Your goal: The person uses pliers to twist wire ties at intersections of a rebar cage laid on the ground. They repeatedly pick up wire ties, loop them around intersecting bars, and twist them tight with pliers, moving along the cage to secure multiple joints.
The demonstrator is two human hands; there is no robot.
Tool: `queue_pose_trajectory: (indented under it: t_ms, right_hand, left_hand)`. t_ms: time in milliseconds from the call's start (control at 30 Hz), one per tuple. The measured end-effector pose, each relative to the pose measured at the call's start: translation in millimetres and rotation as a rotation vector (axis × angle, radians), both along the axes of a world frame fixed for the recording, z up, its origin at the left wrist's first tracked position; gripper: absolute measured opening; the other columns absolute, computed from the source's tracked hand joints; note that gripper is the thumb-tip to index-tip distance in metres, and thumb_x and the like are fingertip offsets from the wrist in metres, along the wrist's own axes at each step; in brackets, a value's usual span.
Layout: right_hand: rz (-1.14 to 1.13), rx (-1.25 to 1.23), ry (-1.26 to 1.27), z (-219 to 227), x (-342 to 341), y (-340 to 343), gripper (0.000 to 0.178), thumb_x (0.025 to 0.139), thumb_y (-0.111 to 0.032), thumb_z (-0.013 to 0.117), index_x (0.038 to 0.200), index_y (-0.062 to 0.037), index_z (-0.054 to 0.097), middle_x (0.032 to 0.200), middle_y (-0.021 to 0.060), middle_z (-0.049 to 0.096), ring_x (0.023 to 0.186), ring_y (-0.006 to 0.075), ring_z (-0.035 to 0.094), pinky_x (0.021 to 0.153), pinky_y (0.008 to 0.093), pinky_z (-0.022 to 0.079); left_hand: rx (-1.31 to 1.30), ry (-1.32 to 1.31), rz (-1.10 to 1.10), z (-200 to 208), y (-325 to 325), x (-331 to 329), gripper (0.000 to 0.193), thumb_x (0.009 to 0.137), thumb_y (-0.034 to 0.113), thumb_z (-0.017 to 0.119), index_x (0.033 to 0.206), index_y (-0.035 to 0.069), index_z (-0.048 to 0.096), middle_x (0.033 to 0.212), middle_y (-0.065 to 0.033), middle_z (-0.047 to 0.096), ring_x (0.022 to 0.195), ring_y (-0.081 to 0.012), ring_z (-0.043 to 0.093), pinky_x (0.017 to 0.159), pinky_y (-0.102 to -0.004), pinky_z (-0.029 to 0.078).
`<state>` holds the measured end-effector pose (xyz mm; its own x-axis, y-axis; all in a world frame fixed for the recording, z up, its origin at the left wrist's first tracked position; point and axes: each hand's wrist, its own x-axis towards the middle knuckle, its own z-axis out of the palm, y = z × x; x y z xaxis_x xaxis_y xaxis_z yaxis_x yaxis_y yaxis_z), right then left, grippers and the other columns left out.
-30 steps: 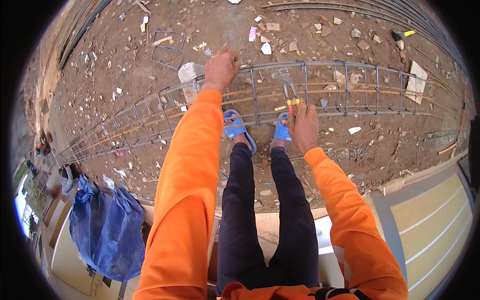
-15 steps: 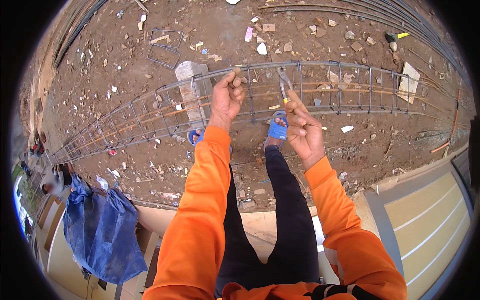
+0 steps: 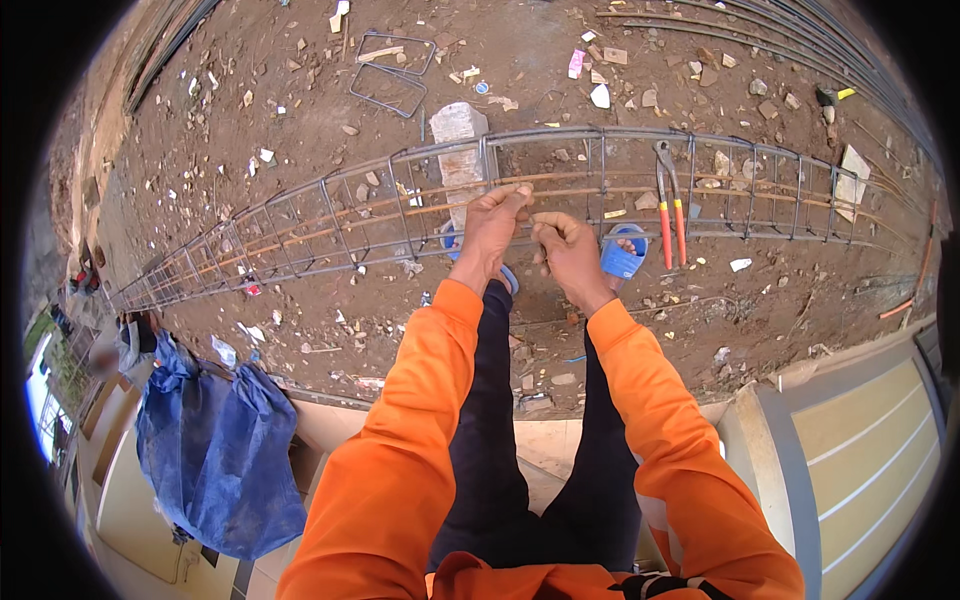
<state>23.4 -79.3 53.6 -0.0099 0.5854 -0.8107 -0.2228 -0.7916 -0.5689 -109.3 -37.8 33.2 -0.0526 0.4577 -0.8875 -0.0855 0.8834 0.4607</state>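
My left hand (image 3: 490,236) is closed in a pinch above the near side of a long rebar cage (image 3: 603,165). Close by its fingertips, my right hand (image 3: 574,262) is also closed, thumb against curled fingers. Whatever they pinch is too small to make out. Just left of the hands, a stirrup crosses the cage's long bars. Pincers (image 3: 679,230) with red and yellow handles hang by their jaws on the cage's far bar, right of my right hand and apart from it.
A concrete block (image 3: 460,125) lies under the cage. Wire stirrups (image 3: 388,93) and long steel bars (image 3: 740,30) rest on the ground beyond. My blue sandals (image 3: 622,262) stand at the cage's near side. A blue tarp (image 3: 215,450) hangs at the lower left.
Both hands have come together and down to the cage's near side; my right hand has moved left, away from in front of the pincers. The view has shifted left.
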Motion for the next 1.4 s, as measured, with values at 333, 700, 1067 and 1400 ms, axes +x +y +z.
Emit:
queue_pose_trajectory:
  t_ms: [333,700,1067,1400]
  right_hand:
    - [-0.290,-0.048,-0.161,-68,-78,60,0.012,0.089,-0.005,0.060,0.094,0.0042,0.067,0.072,0.0021,0.061,0.059,0.0080,0.053,0.049,0.0256,0.041]
    - [-0.249,-0.089,-0.084,-97,-74,79,0.010,0.087,-0.005,0.064,0.091,0.0017,0.070,0.074,-0.0009,0.062,0.063,0.0075,0.049,0.057,0.0251,0.039]
    - [-0.167,-0.065,-0.106,-96,-71,81,0.008,0.086,-0.005,0.066,0.089,0.0013,0.070,0.073,-0.0008,0.062,0.062,0.0074,0.049,0.056,0.0248,0.040]
    - [-0.238,-0.055,-0.065,-101,-69,78,0.008,0.087,-0.005,0.067,0.087,0.0018,0.070,0.073,0.0006,0.064,0.062,0.0069,0.051,0.056,0.0229,0.042]
  left_hand:
    - [0.356,0.674,-0.791,-58,111,-58,0.065,0.099,0.055,0.033,0.099,0.005,0.074,0.111,-0.0222,0.066,0.111,-0.0350,0.058,0.099,-0.0457,0.040]
    - [0.208,-0.084,-0.721,-56,129,-100,0.033,0.085,0.035,0.074,0.099,0.005,0.073,0.098,-0.0051,0.069,0.087,-0.0172,0.059,0.081,-0.0339,0.048]
    - [0.286,0.532,-1.271,-69,113,-88,0.030,0.077,0.029,0.073,0.090,0.003,0.065,0.080,-0.0129,0.066,0.074,-0.0264,0.060,0.067,-0.0380,0.047]
    - [-0.245,0.226,-0.788,-73,151,-72,0.016,0.078,0.014,0.068,0.088,0.001,0.066,0.084,-0.0067,0.064,0.056,-0.0155,0.057,0.044,-0.0319,0.036]
